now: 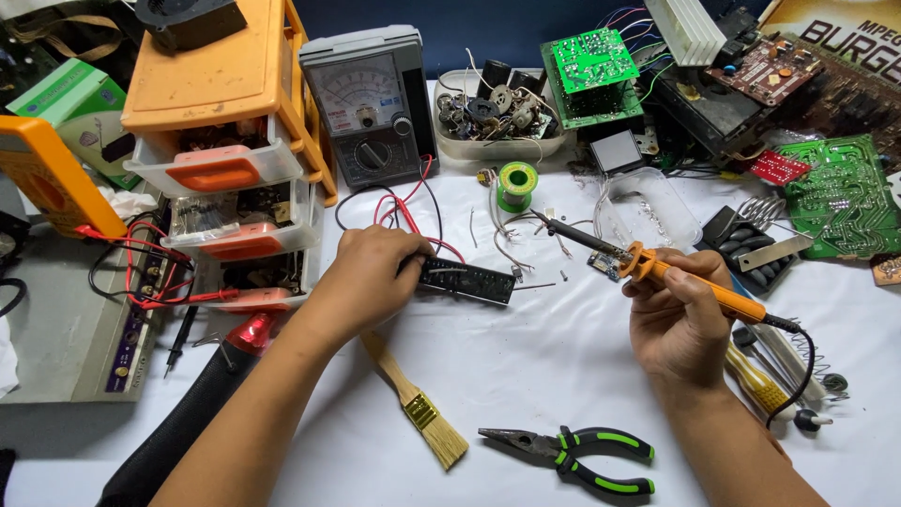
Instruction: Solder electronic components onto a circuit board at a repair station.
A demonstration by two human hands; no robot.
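Left hand (pixel 368 275): laid palm down on the near end of a long black circuit strip (pixel 466 280), the grip closed over that end so the strip is pinned to the counter (pixel 526 376)
Right hand (pixel 678 314): the grip is clenched around the orange handle of a soldering iron (pixel 648 268), held clear of the counter
Soldering iron: the dark tip is pointed up and to the left, seen just above the far end of the strip; whether contact is made cannot be told
Circuit strip: placed flat on the white counter, between the two hands, with red and black leads trailing beside it
Solder spool (pixel 516 184): a small green reel, stood behind the strip
Analogue meter (pixel 371 103): propped upright at the back, behind the left hand
Drawer unit (pixel 225 131): orange and clear, set to the left
Paintbrush (pixel 418 399): laid on the counter under the left forearm
Pliers (pixel 572 455): black and green handles, laid near the front edge, well apart from both hands
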